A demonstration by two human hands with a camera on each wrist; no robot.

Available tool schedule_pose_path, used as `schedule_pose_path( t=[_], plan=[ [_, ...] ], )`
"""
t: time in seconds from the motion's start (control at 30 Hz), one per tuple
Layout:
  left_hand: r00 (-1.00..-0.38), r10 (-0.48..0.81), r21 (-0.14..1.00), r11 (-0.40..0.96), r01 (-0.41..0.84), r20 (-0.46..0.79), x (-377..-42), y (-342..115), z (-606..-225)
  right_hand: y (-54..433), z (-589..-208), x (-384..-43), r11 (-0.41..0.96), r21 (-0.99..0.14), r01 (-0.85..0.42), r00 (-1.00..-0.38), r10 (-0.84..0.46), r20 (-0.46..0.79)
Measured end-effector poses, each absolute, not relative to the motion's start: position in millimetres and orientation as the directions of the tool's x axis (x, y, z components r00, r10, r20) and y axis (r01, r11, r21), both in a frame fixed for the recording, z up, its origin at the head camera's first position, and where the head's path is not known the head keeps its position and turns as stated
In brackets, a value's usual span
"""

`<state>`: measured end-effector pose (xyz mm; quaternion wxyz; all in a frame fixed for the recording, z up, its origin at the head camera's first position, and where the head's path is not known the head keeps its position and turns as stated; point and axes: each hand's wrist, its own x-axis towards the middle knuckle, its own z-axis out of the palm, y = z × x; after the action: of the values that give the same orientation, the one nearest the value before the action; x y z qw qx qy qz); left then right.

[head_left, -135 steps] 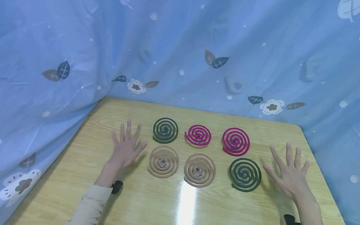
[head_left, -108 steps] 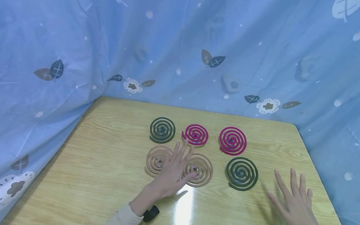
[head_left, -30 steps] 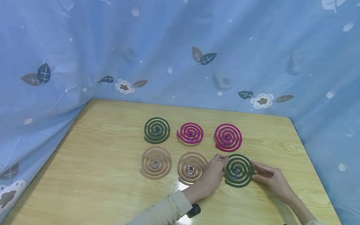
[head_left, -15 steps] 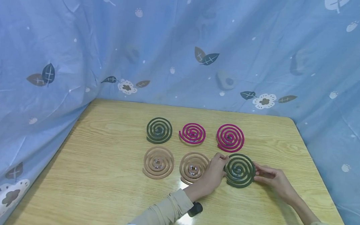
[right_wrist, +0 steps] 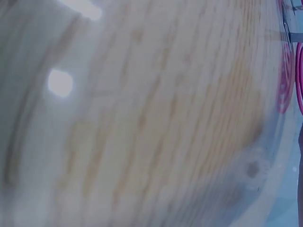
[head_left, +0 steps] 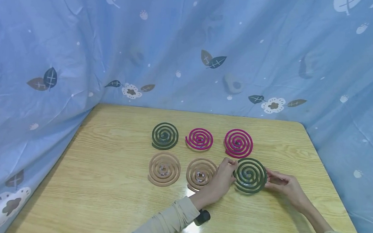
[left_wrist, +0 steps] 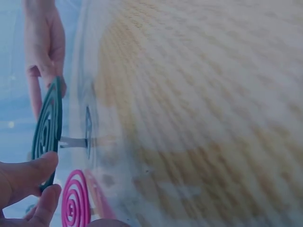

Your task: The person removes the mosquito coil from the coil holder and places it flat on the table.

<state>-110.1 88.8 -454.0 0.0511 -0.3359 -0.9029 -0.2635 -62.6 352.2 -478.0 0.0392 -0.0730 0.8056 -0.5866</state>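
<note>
Near green coil [head_left: 249, 175]: on person's side of right magenta coil [head_left: 238, 143], slightly to its right. Round flat spiral, no long axis; broad face upward, disc near level, outer end at left, toward person. Left hand [head_left: 222, 180] pinches left rim, right hand [head_left: 286, 187] pinches opposite rim; both on person's side of right magenta coil. Left of that landmark: left magenta coil [head_left: 199, 139], then far green coil [head_left: 165, 136]. Two brown coils [head_left: 164, 169]: left of landmark, closer to person.
</note>
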Motion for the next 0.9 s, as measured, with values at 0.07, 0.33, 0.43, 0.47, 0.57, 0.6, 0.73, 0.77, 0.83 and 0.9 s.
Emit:
schedule_pose_path(
  t=[0.07, 0.33, 0.43, 0.47, 0.57, 0.6, 0.73, 0.77, 0.83, 0.9],
  plan=[
    [-0.772, 0.575, 0.448, 0.635, 0.63, 0.271, -110, 90, -453, 353, -478, -62, 0.281, -0.956, -0.089, -0.988, -0.148, 0.048],
    [-0.79, 0.566, 0.488, 0.633, 0.6, 0.236, -109, 92, -446, 357, -477, -58, 0.131, -0.983, -0.127, -0.985, -0.134, 0.11],
    [-0.806, 0.552, 0.555, 0.611, 0.564, 0.212, -109, 93, -445, 359, -477, -58, 0.117, -0.985, -0.129, -0.987, -0.114, 0.116],
    [-0.812, 0.548, 0.587, 0.595, 0.549, 0.203, -109, 93, -445, 360, -476, -57, 0.118, -0.985, -0.129, -0.987, -0.109, 0.116],
    [-0.828, 0.534, 0.689, 0.537, 0.488, 0.17, -109, 93, -446, 361, -475, -54, 0.117, -0.986, -0.123, -0.988, -0.109, 0.11],
    [-0.83, 0.532, 0.711, 0.517, 0.476, 0.169, -109, 93, -446, 361, -474, -54, 0.112, -0.987, -0.119, -0.988, -0.112, 0.106],
    [-0.836, 0.524, 0.753, 0.482, 0.448, 0.162, -107, 95, -449, 363, -472, -50, 0.102, -0.988, -0.117, -0.987, -0.123, 0.104],
    [-0.835, 0.524, 0.752, 0.48, 0.452, 0.167, -107, 96, -450, 364, -472, -50, 0.099, -0.988, -0.12, -0.986, -0.128, 0.107],
    [-0.834, 0.524, 0.757, 0.471, 0.452, 0.172, -106, 98, -451, 365, -472, -48, 0.096, -0.988, -0.123, -0.985, -0.131, 0.11],
    [-0.833, 0.523, 0.762, 0.461, 0.455, 0.181, -106, 100, -452, 367, -471, -46, 0.095, -0.988, -0.12, -0.986, -0.131, 0.107]
  ],
)
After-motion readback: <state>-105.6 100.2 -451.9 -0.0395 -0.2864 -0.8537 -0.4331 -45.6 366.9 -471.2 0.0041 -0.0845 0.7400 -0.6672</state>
